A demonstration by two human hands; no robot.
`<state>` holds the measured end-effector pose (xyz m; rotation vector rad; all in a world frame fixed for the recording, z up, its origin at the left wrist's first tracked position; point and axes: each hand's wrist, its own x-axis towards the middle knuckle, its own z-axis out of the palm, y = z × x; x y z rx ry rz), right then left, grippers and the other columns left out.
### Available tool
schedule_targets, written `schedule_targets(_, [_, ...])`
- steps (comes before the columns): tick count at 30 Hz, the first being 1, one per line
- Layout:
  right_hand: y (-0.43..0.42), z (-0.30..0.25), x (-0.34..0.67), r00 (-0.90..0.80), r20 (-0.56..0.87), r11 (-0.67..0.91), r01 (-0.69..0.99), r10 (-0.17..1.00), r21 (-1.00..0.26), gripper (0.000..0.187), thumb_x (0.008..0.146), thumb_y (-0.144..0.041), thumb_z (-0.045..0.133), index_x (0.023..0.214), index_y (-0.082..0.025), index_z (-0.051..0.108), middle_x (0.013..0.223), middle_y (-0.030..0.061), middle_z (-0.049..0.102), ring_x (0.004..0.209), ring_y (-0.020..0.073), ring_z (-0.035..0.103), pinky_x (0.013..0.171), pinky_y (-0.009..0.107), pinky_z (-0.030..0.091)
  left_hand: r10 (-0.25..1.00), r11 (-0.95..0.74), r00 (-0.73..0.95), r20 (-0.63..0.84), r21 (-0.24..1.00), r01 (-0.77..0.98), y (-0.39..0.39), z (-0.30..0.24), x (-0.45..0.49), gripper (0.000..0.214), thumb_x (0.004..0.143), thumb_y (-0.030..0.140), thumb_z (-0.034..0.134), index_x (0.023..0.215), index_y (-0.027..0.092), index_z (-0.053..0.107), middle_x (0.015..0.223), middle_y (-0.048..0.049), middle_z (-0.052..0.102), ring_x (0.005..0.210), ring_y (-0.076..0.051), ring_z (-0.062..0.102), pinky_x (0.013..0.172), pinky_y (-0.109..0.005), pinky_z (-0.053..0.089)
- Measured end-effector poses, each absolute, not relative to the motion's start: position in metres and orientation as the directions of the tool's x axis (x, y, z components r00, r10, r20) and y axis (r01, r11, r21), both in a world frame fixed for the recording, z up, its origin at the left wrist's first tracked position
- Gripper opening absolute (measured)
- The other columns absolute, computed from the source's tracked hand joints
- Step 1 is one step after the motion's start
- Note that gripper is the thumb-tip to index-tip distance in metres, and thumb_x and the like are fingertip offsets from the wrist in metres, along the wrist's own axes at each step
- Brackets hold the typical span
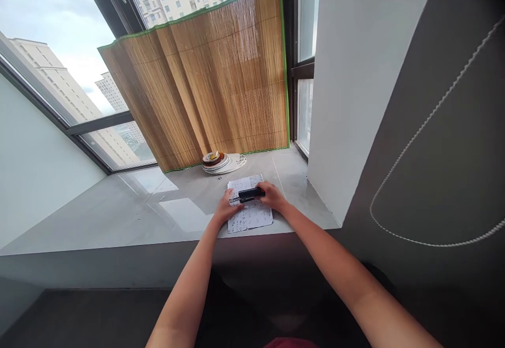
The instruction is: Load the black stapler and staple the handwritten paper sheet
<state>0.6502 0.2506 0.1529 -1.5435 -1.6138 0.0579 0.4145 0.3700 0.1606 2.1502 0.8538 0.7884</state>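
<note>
A black stapler (248, 194) is held level just above a written-on sheet of paper (252, 220). My right hand (272, 195) is closed around the stapler's right end. At its other end, where a thin metal part sticks out, my left hand (226, 208) grips with thumb and fingers. Handwritten lines cover the paper, which lies near the front edge of the sill and is partly hidden under the stapler and my hands. Whether any staples are inside cannot be made out.
A stack of plates (221, 164) stands behind the paper on the grey windowsill (130, 222). A bamboo mat (221, 74) with green edging leans against the window. A white wall (347, 74) rises at the right, with a beaded cord (414, 132) hanging beyond it.
</note>
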Motion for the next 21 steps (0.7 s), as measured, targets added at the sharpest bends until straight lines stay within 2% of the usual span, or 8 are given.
schedule_targets(2, [0.244, 0.158, 0.648, 0.159, 0.618, 0.277, 0.789, 0.770, -0.548, 0.023, 0.082, -0.015, 0.077, 0.100, -0.022, 0.065, 0.096, 0.0031, 0.068, 0.091, 0.0214, 0.062, 0.078, 0.031, 0.050, 0.773, -0.541, 0.522, 0.361, 0.805, 0.243, 0.363, 0.166, 0.415, 0.078, 0.066, 0.036, 0.093, 0.134, 0.020, 0.059, 0.152, -0.0168, 0.056, 0.149, -0.035, 0.047, 0.127, -0.049, 0.031])
schedule_targets(5, [0.238, 0.162, 0.644, 0.121, 0.730, 0.347, 0.820, 0.673, -0.455, 0.020, 0.088, -0.011, 0.070, 0.102, -0.023, 0.063, 0.100, 0.0057, 0.069, 0.098, 0.0245, 0.061, 0.078, 0.034, 0.054, 0.895, -0.369, 0.272, 0.354, 0.929, 0.006, 0.355, 0.177, 0.418, 0.036, 0.092, 0.038, 0.071, 0.124, 0.022, 0.063, 0.150, -0.0124, 0.058, 0.149, -0.028, 0.047, 0.128, -0.044, 0.030])
schedule_targets(6, [0.237, 0.163, 0.643, 0.088, 0.760, 0.363, 0.839, 0.644, -0.405, 0.021, 0.089, -0.009, 0.067, 0.104, -0.023, 0.063, 0.103, 0.0067, 0.070, 0.101, 0.0254, 0.060, 0.078, 0.035, 0.055, 0.939, -0.262, 0.207, 0.275, 0.961, -0.089, 0.354, 0.181, 0.420, 0.025, 0.099, 0.036, 0.061, 0.119, 0.022, 0.064, 0.147, -0.0121, 0.061, 0.145, -0.026, 0.051, 0.126, -0.043, 0.034])
schedule_targets(8, [0.238, 0.162, 0.640, -0.017, 0.809, 0.390, 0.882, 0.588, -0.265, 0.026, 0.092, -0.004, 0.060, 0.108, -0.024, 0.064, 0.111, 0.0082, 0.070, 0.108, 0.0265, 0.059, 0.081, 0.038, 0.057, 0.986, -0.010, 0.160, 0.053, 0.967, -0.256, 0.355, 0.188, 0.424, 0.022, 0.105, 0.032, 0.045, 0.109, 0.020, 0.063, 0.139, -0.0139, 0.065, 0.134, -0.024, 0.061, 0.119, -0.042, 0.045])
schedule_targets(11, [0.240, 0.159, 0.638, -0.192, 0.840, 0.398, 0.917, 0.508, -0.030, 0.034, 0.093, 0.001, 0.052, 0.110, -0.024, 0.067, 0.118, 0.0087, 0.069, 0.113, 0.0259, 0.058, 0.092, 0.041, 0.057, 0.928, 0.343, 0.289, -0.236, 0.845, -0.410, 0.359, 0.193, 0.431, 0.029, 0.107, 0.032, 0.037, 0.104, 0.017, 0.063, 0.124, -0.0185, 0.070, 0.115, -0.025, 0.071, 0.103, -0.042, 0.057])
schedule_targets(13, [0.241, 0.157, 0.637, -0.276, 0.840, 0.398, 0.914, 0.468, 0.078, 0.034, 0.095, 0.002, 0.050, 0.109, -0.024, 0.068, 0.117, 0.0090, 0.069, 0.114, 0.0253, 0.058, 0.096, 0.042, 0.056, 0.845, 0.514, 0.425, -0.326, 0.715, -0.474, 0.362, 0.193, 0.435, 0.031, 0.107, 0.032, 0.038, 0.106, 0.014, 0.064, 0.116, -0.0206, 0.072, 0.108, -0.025, 0.073, 0.096, -0.040, 0.061])
schedule_targets(18, [0.241, 0.153, 0.638, -0.334, 0.814, 0.424, 0.898, 0.476, 0.120, 0.027, 0.100, -0.005, 0.053, 0.110, -0.024, 0.070, 0.117, 0.0099, 0.069, 0.116, 0.0251, 0.059, 0.100, 0.044, 0.055, 0.808, 0.558, 0.492, -0.323, 0.686, -0.467, 0.370, 0.184, 0.442, 0.023, 0.102, 0.014, 0.046, 0.110, 0.009, 0.066, 0.106, -0.0198, 0.073, 0.103, -0.023, 0.075, 0.096, -0.036, 0.063])
schedule_targets(21, [0.240, 0.153, 0.639, -0.275, 0.784, 0.433, 0.901, 0.556, 0.009, 0.032, 0.101, -0.007, 0.049, 0.113, -0.027, 0.071, 0.119, 0.0094, 0.069, 0.117, 0.0255, 0.059, 0.102, 0.045, 0.053, 0.872, 0.373, 0.453, -0.183, 0.849, -0.375, 0.374, 0.176, 0.442, 0.020, 0.099, 0.011, 0.052, 0.109, 0.010, 0.069, 0.104, -0.0176, 0.075, 0.106, -0.025, 0.075, 0.103, -0.043, 0.062])
